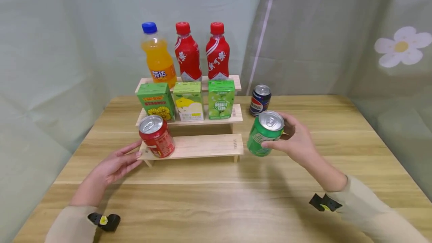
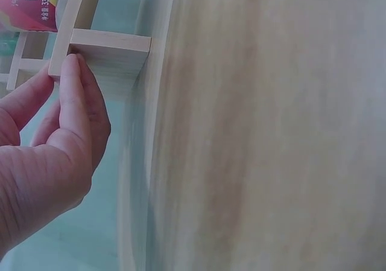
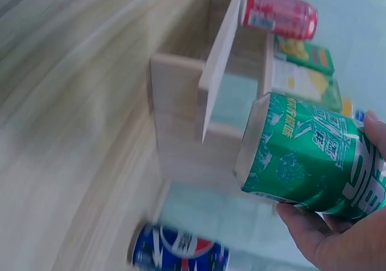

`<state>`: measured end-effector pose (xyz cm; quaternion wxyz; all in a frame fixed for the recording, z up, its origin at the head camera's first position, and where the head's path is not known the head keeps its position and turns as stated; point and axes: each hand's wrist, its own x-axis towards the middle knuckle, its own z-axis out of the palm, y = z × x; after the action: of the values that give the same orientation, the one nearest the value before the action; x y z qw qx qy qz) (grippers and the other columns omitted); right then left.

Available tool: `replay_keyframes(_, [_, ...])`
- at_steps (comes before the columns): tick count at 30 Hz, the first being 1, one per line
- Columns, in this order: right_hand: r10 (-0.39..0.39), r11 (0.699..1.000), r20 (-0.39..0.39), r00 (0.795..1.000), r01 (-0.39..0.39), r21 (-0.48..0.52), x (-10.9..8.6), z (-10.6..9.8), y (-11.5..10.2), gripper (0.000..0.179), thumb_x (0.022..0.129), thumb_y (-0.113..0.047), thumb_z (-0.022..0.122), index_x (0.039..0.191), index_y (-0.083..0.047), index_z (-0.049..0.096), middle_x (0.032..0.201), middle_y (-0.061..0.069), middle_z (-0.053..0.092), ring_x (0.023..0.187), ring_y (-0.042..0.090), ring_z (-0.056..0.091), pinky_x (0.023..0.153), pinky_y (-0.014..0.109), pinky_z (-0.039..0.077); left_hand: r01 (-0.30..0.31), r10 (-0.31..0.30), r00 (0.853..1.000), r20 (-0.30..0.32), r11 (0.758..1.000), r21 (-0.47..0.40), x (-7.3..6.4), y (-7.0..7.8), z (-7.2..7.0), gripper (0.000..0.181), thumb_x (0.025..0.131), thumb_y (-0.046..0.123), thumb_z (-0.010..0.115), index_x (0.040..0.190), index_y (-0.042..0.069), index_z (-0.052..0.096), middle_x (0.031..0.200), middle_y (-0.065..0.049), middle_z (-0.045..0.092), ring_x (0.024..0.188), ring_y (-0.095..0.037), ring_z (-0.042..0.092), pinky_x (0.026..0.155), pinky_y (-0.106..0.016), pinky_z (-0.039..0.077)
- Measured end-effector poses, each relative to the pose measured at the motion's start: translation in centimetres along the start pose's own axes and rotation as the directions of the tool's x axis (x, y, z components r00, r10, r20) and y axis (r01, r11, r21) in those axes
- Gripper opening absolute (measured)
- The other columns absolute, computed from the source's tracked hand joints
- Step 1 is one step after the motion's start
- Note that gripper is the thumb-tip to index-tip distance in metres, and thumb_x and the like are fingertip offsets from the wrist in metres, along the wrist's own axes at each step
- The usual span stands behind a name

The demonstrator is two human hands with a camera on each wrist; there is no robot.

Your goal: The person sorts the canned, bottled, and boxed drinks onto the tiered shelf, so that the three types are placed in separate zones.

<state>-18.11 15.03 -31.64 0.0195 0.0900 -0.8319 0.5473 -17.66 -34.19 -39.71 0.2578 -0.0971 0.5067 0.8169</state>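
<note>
A green soda can (image 1: pixel 264 134) is gripped by my right hand (image 1: pixel 295 140), thumb on the near side. It is held above the table, just right of the lowest step of a three-tier wooden display rack (image 1: pixel 206 146). My left hand (image 1: pixel 116 166) is at the front left corner of that step; in the left wrist view the thumb and fingers (image 2: pixel 71 102) pinch the step's wooden end. On the same step, at its left end, stands a red cola can (image 1: pixel 157 138). The right wrist view shows the green can's (image 3: pixel 307 156) base pointing toward the rack.
Behind the right hand a dark blue cola can (image 1: pixel 260 100) stands on the table (image 1: pixel 202 205). Several juice boxes (image 1: pixel 188 102) line the middle tier. An orange soda bottle (image 1: pixel 158 59) and two red bottles (image 1: pixel 217 57) stand on top. Curtains (image 1: pixel 303 29) hang behind.
</note>
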Motion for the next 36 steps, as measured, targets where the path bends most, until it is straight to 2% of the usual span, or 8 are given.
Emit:
replay_keyframes(4, [-0.022, 1.0, 0.029, 0.999, 0.022, 0.022, 0.7, 1.8, -0.1, 0.08, 0.065, -0.005, 0.087, 0.135, -0.005, 0.047, 0.126, 0.016, 0.058, 0.106, 0.029, 0.061, 0.088, 0.032, 0.056, -0.004, 0.004, 1.0, -0.004, 1.0, 0.007, 0.2, 0.0, 0.1, 0.036, 0.098, 0.003, 0.049, 0.105, 0.03, 0.072, 0.104, 0.0, 0.067, 0.095, -0.014, 0.067, 0.088, -0.024, 0.056])
replay_keyframes(7, [-0.038, 0.999, 0.055, 0.998, 0.036, 0.029, 1.3, 3.1, -0.4, 0.081, 0.064, -0.005, 0.087, 0.135, -0.006, 0.048, 0.126, 0.015, 0.059, 0.106, 0.032, 0.061, 0.09, 0.041, 0.056, -0.005, 0.005, 1.0, 0.0, 1.0, 0.012, 0.4, 0.0, 0.1, 0.036, 0.098, 0.003, 0.049, 0.104, 0.03, 0.072, 0.104, 0.0, 0.067, 0.095, -0.014, 0.067, 0.089, -0.024, 0.056])
replay_keyframes(10, [-0.038, 0.999, 0.087, 0.995, 0.036, 0.029, 1.8, 4.2, -1.0, 0.082, 0.064, -0.008, 0.088, 0.136, -0.008, 0.048, 0.127, 0.014, 0.058, 0.107, 0.032, 0.061, 0.092, 0.044, 0.055, -0.005, 0.005, 1.0, 0.009, 1.0, 0.008, 0.4, 0.1, 0.1, 0.037, 0.098, 0.002, 0.049, 0.104, 0.03, 0.072, 0.104, 0.0, 0.067, 0.095, -0.014, 0.067, 0.088, -0.024, 0.056])
replay_keyframes(16, [-0.061, 0.996, 0.128, 0.99, 0.053, 0.067, 2.6, 6.7, -2.2, 0.082, 0.064, -0.01, 0.088, 0.135, -0.006, 0.047, 0.127, 0.014, 0.058, 0.107, 0.031, 0.061, 0.091, 0.043, 0.055, -0.007, 0.007, 1.0, 0.009, 1.0, -0.004, 0.1, 0.2, 0.1, 0.036, 0.097, 0.002, 0.05, 0.104, 0.029, 0.073, 0.103, -0.001, 0.067, 0.094, -0.014, 0.067, 0.086, -0.023, 0.057])
replay_keyframes(25, [-0.192, 0.975, 0.145, 0.971, 0.172, 0.14, 3.5, 10.6, -2.9, 0.078, 0.062, -0.005, 0.088, 0.131, -0.006, 0.052, 0.12, 0.012, 0.061, 0.096, 0.025, 0.063, 0.082, 0.033, 0.058, -0.011, 0.011, 1.0, 0.013, 1.0, 0.005, 0.1, 0.2, -0.1, 0.037, 0.098, 0.001, 0.049, 0.104, 0.029, 0.072, 0.103, -0.001, 0.067, 0.093, -0.013, 0.068, 0.086, -0.023, 0.057])
replay_keyframes(31, [-0.16, 0.981, 0.157, 0.975, 0.139, 0.138, 3.8, 12.8, -3.7, 0.08, 0.063, -0.01, 0.089, 0.133, -0.008, 0.051, 0.122, 0.008, 0.06, 0.099, 0.021, 0.061, 0.083, 0.03, 0.056, -0.005, 0.005, 1.0, 0.014, 1.0, -0.009, -0.1, 0.2, -0.2, 0.036, 0.098, 0.002, 0.049, 0.104, 0.029, 0.073, 0.103, -0.001, 0.068, 0.094, -0.014, 0.068, 0.086, -0.023, 0.056])
replay_keyframes(36, [-0.121, 0.992, 0.173, 0.977, 0.11, 0.07, 3.9, 14.3, -3.8, 0.084, 0.062, -0.015, 0.09, 0.135, -0.009, 0.049, 0.124, 0.007, 0.059, 0.102, 0.02, 0.059, 0.084, 0.03, 0.055, -0.011, 0.011, 1.0, 0.028, 1.0, 0.005, 0.1, 0.0, -0.1, 0.036, 0.097, 0.001, 0.049, 0.105, 0.028, 0.072, 0.103, -0.001, 0.068, 0.094, -0.013, 0.067, 0.087, -0.023, 0.056])
